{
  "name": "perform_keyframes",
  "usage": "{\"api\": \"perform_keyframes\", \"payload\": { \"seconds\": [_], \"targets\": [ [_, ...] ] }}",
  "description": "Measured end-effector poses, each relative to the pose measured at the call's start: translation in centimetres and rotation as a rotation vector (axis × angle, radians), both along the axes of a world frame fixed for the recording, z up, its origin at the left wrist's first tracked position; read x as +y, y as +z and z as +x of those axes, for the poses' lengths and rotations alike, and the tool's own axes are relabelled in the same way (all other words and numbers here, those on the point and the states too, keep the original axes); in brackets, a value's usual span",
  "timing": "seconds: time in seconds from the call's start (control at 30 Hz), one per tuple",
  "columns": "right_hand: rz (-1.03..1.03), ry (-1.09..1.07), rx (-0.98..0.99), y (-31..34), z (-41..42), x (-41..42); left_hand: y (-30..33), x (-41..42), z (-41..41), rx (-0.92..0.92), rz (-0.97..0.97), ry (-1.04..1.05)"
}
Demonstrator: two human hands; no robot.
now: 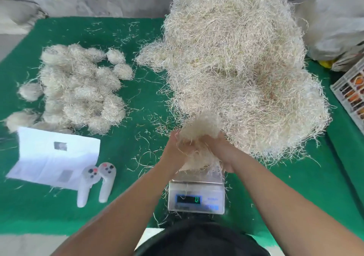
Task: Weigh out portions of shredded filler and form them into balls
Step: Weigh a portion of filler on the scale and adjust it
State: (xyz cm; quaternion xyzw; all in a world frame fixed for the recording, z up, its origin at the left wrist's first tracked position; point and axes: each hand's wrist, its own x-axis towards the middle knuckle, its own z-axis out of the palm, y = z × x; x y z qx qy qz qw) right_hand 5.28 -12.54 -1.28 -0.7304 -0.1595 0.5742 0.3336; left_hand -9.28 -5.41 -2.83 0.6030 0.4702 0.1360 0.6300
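Note:
A big heap of pale shredded filler covers the right half of the green table. Both hands hold a tuft of filler just above a small silver scale at the front centre. My left hand grips the tuft from the left, my right hand from the right. Strands hang down from the tuft towards the scale's pan. The green display reads 0. Several finished filler balls lie in a cluster at the left.
A white paper sheet lies at the front left, with two white handheld controllers beside it. A white crate with coloured items stands at the right edge, and a plastic bag at the back right. Loose strands litter the table.

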Motion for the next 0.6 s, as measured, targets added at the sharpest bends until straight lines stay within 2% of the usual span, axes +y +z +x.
{"api": "perform_keyframes", "payload": {
  "seconds": [0.1,0.2,0.3,0.37,0.47,0.53,0.6],
  "targets": [
    [-0.017,0.110,-0.116,-0.5,1.9,-1.2,-1.2,1.0,-1.3,0.233,-0.010,0.070],
    [-0.079,0.389,-0.236,-0.2,4.1,-2.7,-2.1,2.2,-2.4,0.201,-0.018,0.187],
    [-0.049,0.473,-0.388,0.9,6.0,-3.4,-2.5,2.4,-3.0,0.202,0.045,0.240],
    [0.006,0.411,-0.497,1.3,6.6,-3.3,-2.5,2.2,-3.2,0.167,0.078,0.179],
    [0.071,0.376,-0.609,1.0,5.5,-3.0,-2.5,1.5,-2.4,0.075,0.103,-0.057],
    [0.076,0.473,-0.570,0.1,3.9,-2.9,-2.9,1.0,-1.9,0.088,0.119,-0.230],
    [0.039,0.607,-0.517,-1.1,2.3,-3.2,-3.4,0.9,-1.7,0.189,0.149,-0.306]
  ]
}}
